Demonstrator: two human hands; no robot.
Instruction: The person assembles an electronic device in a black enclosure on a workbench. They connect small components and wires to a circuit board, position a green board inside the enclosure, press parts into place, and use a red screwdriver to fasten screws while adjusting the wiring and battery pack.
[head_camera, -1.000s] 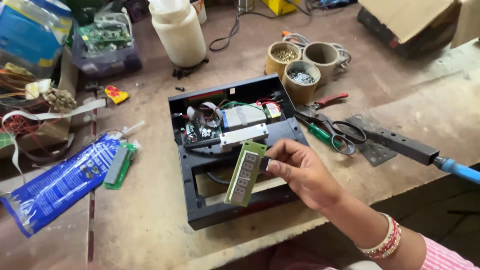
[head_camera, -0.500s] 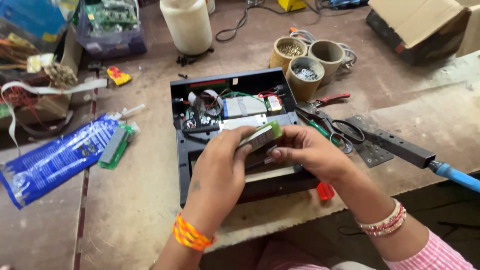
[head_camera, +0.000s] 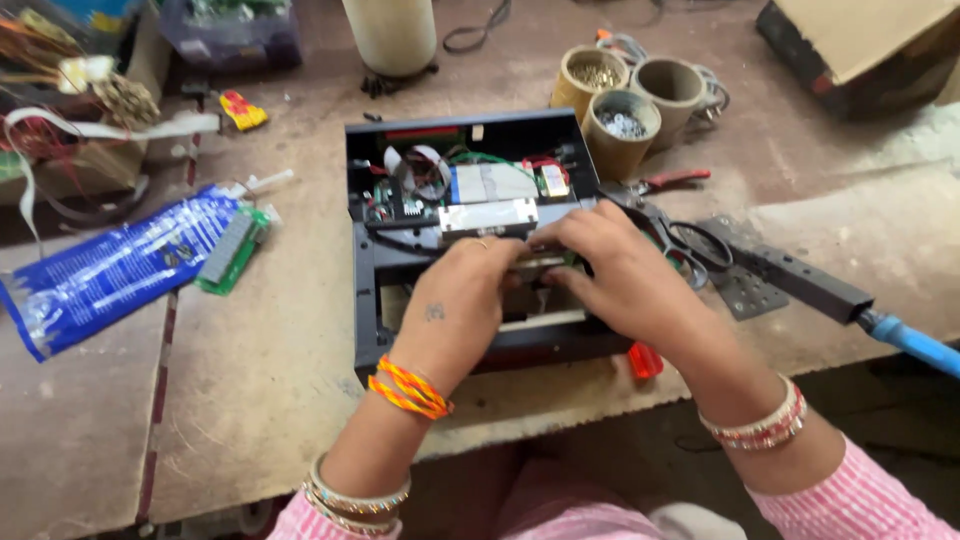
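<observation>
Both hands, left hand (head_camera: 470, 290) and right hand (head_camera: 610, 270), pinch with closed fingers a light, fragile display module (head_camera: 540, 264) by its edges, inside the open black case (head_camera: 366, 290).

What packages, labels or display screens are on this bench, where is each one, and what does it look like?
Blue plastic packet: left of the black case, long, flat, crinkled, white print.
Display module: on the packet's right end, green board, grey rectangular screen.
Cardboard box: top right corner, brown with a dark side.
White label: inside the open black case, rectangular, behind both hands.
</observation>
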